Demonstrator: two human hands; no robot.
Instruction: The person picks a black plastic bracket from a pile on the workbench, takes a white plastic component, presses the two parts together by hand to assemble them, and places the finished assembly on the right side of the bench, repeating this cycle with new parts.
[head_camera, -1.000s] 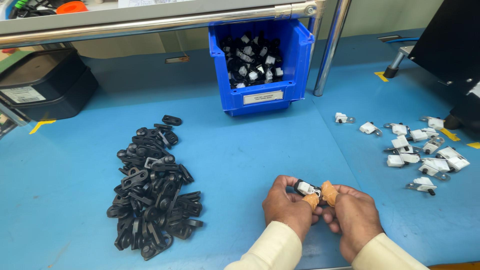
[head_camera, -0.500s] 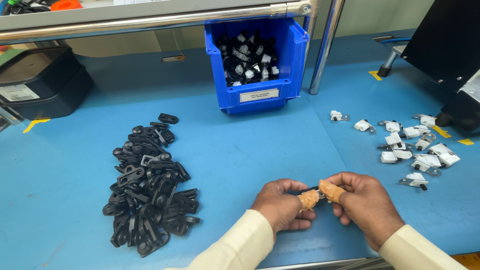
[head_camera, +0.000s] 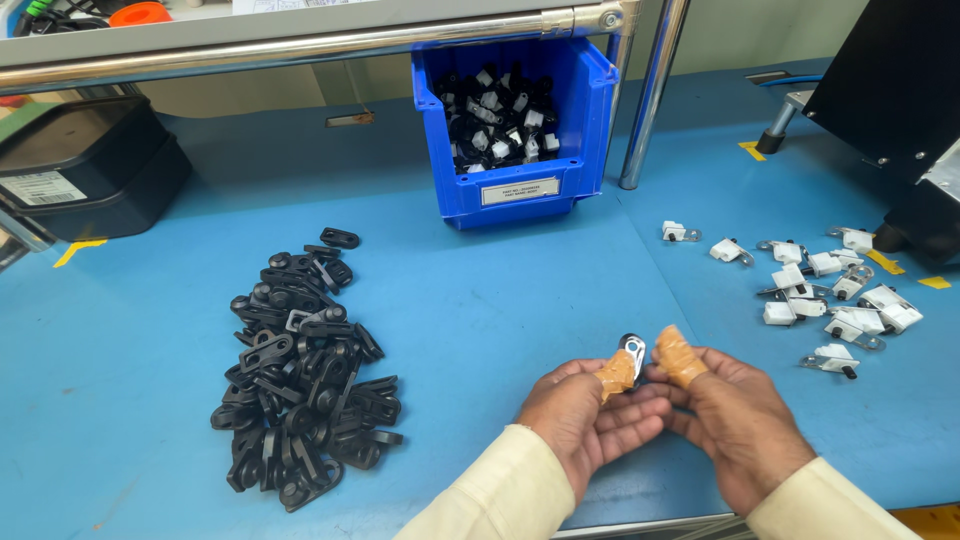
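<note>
1. The left hand (head_camera: 585, 425) and the right hand (head_camera: 735, 420) meet low and centre over the blue surface (head_camera: 500, 300), fingers curled inward and closed together on one small part (head_camera: 631, 350), a white and black piece with a round dark end that sticks up between the thumbs.
2. Both thumbs wear tan finger cots (head_camera: 678, 355). Their tips press toward each other at the part, which looks like a grip meant to steady something too small to hold in one hand.
3. The part is held clear of the surface, just in front of the body, where the head camera looks straight down on it.
4. A heap of black plastic clips (head_camera: 300, 365) lies to the left, well apart from the left hand, loose and tangled as though tipped out for picking.
5. To the right, white switch-like pieces with metal levers (head_camera: 830, 290) are spread singly, near the right hand, each lying apart from the next.
6. A blue bin (head_camera: 515, 195) stands at the back by a metal post (head_camera: 650, 95), open side facing the person; it holds mixed black and white parts.
7. A black case (head_camera: 85, 165) rests at far left under a shelf rail (head_camera: 300, 45).
</note>
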